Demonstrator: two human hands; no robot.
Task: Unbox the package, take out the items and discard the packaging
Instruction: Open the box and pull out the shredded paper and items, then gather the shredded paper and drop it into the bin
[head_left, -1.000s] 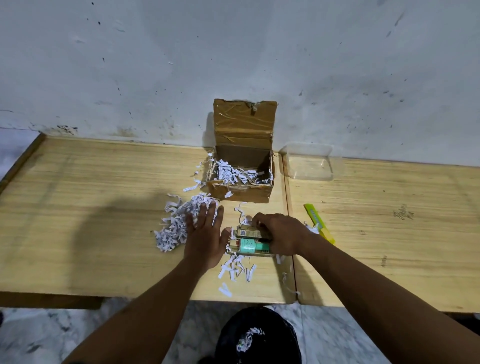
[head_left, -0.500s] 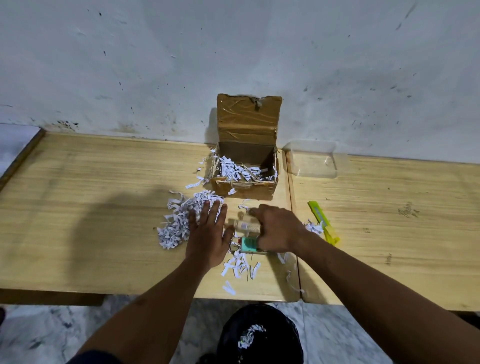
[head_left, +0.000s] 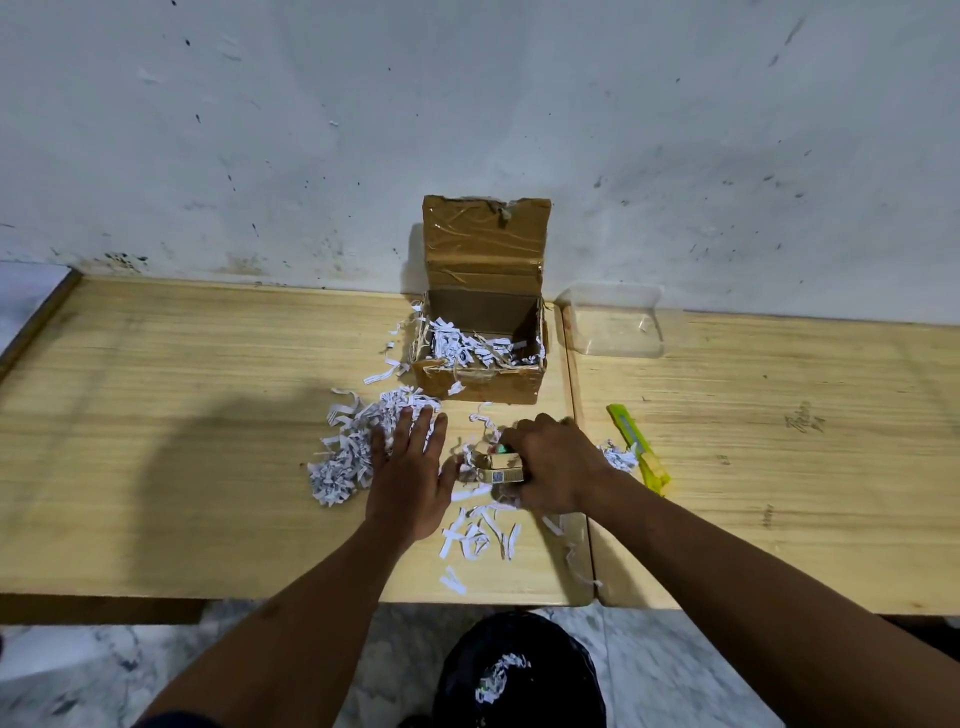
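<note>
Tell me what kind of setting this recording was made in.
Probably a plain indoor room, home or small workshop, not a fitted packing station: two bare wooden tables pushed against a stained, scuffed white wall, marble-look floor below, and a black bin bag for the shredded paper.

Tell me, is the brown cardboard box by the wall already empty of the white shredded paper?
No, the brown cardboard box stands open and white shredded paper lies inside it.

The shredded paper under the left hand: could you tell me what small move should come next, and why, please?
Probably sweep the pile of shredded paper toward the table's near edge and into the black bin below. The left hand lies flat and open on the pile, the bin already holds shreds, and the right hand is on the small box.
</note>
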